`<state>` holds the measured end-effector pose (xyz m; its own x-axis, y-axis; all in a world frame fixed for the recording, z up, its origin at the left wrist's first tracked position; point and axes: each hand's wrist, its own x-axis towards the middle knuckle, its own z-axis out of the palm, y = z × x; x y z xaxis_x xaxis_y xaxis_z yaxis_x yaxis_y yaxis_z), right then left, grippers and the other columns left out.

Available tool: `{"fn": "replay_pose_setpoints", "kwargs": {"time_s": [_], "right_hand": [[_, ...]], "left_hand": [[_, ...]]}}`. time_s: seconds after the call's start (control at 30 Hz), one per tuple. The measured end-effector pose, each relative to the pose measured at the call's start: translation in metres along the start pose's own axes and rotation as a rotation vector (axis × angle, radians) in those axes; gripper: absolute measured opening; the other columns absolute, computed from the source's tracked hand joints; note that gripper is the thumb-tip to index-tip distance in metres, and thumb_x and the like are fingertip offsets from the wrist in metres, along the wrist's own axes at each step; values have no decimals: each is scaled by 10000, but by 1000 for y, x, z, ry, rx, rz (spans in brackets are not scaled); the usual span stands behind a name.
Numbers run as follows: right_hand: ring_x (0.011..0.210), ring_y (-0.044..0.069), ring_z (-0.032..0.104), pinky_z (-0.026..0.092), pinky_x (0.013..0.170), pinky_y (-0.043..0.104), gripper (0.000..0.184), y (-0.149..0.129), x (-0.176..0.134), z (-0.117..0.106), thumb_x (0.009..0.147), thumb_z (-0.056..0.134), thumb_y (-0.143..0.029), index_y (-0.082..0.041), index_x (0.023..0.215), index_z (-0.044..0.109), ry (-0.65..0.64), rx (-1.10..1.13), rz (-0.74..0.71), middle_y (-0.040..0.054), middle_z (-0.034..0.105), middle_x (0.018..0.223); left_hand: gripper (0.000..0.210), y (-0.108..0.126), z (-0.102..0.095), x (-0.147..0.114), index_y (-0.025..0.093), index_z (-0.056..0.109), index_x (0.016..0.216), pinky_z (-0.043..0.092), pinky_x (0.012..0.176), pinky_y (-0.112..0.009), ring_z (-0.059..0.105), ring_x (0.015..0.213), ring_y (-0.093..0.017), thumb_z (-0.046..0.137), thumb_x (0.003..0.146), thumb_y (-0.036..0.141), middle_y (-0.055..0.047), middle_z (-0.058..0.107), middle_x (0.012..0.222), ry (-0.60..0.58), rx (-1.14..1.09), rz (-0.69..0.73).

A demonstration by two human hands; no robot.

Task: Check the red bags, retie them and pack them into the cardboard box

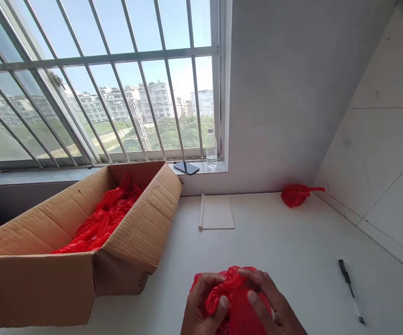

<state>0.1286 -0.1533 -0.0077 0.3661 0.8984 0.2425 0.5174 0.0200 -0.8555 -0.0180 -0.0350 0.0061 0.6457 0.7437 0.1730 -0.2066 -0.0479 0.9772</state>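
Note:
At the bottom centre of the head view, a crumpled red plastic bag (pixel 236 298) is between my two hands, just over the white table. My left hand (pixel 204 304) curls around its left side, with the thumb pressed on the front. From the right, my right hand (pixel 266 298) grips it, fingers over the top and thumb on the front. The bag's top is bunched in folds; what it contains, if anything, I cannot make out. To the left, an open cardboard box (pixel 124 274) has more red plastic bags (pixel 100 221) heaped inside.
A small tied red bag (pixel 295 195) lies at the table's back right. A screwdriver-like tool (pixel 348 281) rests on the right side. Behind the hands is a flat white pad (pixel 217 212). On the windowsill are a phone (pixel 186 168) and a clear bottle (pixel 211 150).

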Motion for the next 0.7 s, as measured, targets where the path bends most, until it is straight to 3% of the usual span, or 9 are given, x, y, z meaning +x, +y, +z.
{"fn": "replay_pose_setpoints", "kwargs": {"time_s": [0.07, 0.2, 0.3, 0.4, 0.5, 0.7], "right_hand": [[1214, 240, 550, 479, 1054, 455, 341, 11, 20, 12, 1033, 401, -420, -365, 1335, 550, 117, 70, -87, 40, 621, 1247], [997, 236, 576, 537, 854, 408, 247, 38, 40, 34, 1011, 430, -354, -275, 1003, 664, 255, 10, -235, 57, 611, 1010], [1039, 250, 551, 490, 903, 449, 209, 56, 45, 35, 981, 449, -304, -244, 875, 619, 367, -105, -307, 65, 588, 1064], [991, 239, 573, 381, 1042, 530, 158, 61, 48, 29, 956, 429, -249, -240, 883, 568, 345, -149, -418, 37, 614, 992], [865, 216, 593, 346, 1064, 542, 138, 58, 52, 26, 944, 425, -217, -248, 897, 551, 307, -163, -437, -2, 620, 858], [924, 221, 602, 318, 1090, 544, 163, 63, 51, 22, 972, 415, -251, -272, 1016, 571, 259, -143, -357, -5, 651, 930]], "left_hand": [[242, -3, -3, -1, 250, 717, 987, 502, 874, -284, 668, 942, -218, 710, 831, 434, -53, 715, 980, -8, 80, 17], [219, -7, -11, 6, 258, 736, 1015, 514, 901, -276, 678, 972, -216, 671, 871, 410, -56, 734, 1007, -18, 222, 22], [240, -11, -11, 13, 249, 759, 992, 533, 879, -284, 689, 944, -227, 689, 851, 429, -67, 752, 985, 40, 257, 4], [255, -17, -3, 16, 250, 778, 965, 544, 884, -318, 695, 901, -241, 715, 819, 450, -74, 764, 962, 124, 235, -21], [240, -22, 4, 17, 263, 784, 923, 533, 905, -325, 688, 905, -244, 747, 785, 456, -64, 763, 963, 228, 184, -45], [285, -28, 2, 23, 234, 760, 936, 504, 965, -345, 666, 1045, -271, 752, 775, 469, -80, 748, 1050, 218, 52, -134]]}}
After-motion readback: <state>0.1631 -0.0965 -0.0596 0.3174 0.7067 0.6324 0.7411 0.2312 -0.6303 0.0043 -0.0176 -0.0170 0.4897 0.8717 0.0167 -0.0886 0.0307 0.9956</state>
